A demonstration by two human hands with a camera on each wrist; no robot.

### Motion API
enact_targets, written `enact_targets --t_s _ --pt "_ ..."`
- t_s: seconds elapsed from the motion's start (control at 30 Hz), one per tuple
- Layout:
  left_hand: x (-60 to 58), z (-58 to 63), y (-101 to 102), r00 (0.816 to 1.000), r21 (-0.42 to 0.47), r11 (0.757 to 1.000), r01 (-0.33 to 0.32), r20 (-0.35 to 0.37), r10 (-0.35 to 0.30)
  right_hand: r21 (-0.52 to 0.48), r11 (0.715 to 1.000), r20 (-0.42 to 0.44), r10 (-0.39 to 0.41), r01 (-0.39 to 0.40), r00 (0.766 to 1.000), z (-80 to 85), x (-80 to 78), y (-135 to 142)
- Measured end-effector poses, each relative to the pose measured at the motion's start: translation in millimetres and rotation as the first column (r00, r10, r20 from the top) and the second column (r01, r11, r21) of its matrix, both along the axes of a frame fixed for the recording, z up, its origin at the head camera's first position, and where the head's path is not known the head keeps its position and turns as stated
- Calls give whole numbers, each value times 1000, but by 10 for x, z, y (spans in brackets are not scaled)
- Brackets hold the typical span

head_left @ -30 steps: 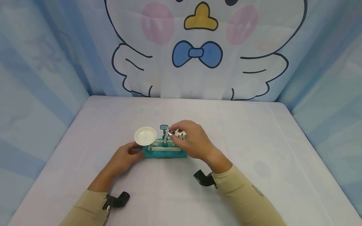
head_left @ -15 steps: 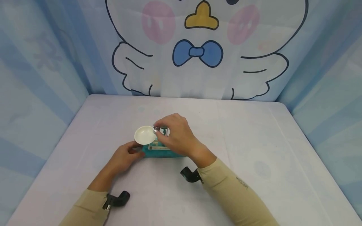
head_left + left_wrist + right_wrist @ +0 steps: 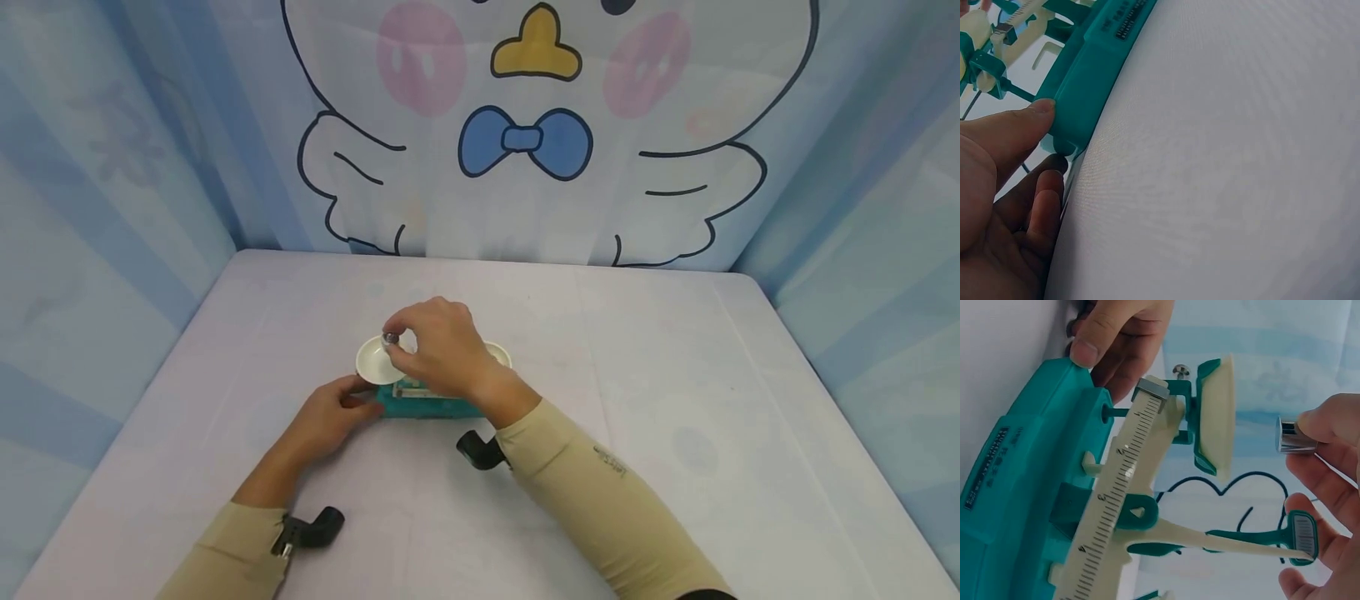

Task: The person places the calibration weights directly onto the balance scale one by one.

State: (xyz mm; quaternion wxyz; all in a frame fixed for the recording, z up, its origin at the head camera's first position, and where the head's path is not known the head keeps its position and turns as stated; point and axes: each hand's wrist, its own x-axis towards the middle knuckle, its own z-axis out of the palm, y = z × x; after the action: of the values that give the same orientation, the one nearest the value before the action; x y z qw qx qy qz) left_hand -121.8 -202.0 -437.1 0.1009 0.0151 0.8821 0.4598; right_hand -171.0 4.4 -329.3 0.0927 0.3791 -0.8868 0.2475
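A teal balance scale [image 3: 431,407] with white pans stands on the table. My left hand [image 3: 326,421] grips the left end of its base, thumb on top and fingers at the end, as the left wrist view shows. Between thumb and fingertips my right hand [image 3: 442,346] pinches a shiny metal cylindrical weight [image 3: 1291,435]. That weight is above the left pan [image 3: 371,364], apart from it in the right wrist view. The right pan [image 3: 501,354] is partly hidden behind my right hand. A ruled beam [image 3: 1110,494] with a grey sliding rider [image 3: 1152,387] runs along the front.
A pale cloth covers the table [image 3: 637,400]. Behind it hangs a curtain [image 3: 525,208] with a cartoon bird. Black wrist cameras stick out from both sleeves, such as the right camera [image 3: 480,450].
My right hand has moved left with the weight, from beside the pointer to above the left pan. Part of the right pan has come into view. My left hand stays on the base.
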Motion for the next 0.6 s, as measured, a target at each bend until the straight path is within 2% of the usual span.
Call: enact_targets --t_s 0.6 --pt "11 19 1 1000 2 1000 3 -1 -3 189 978 35 -93 84 995 -40 16 -131"
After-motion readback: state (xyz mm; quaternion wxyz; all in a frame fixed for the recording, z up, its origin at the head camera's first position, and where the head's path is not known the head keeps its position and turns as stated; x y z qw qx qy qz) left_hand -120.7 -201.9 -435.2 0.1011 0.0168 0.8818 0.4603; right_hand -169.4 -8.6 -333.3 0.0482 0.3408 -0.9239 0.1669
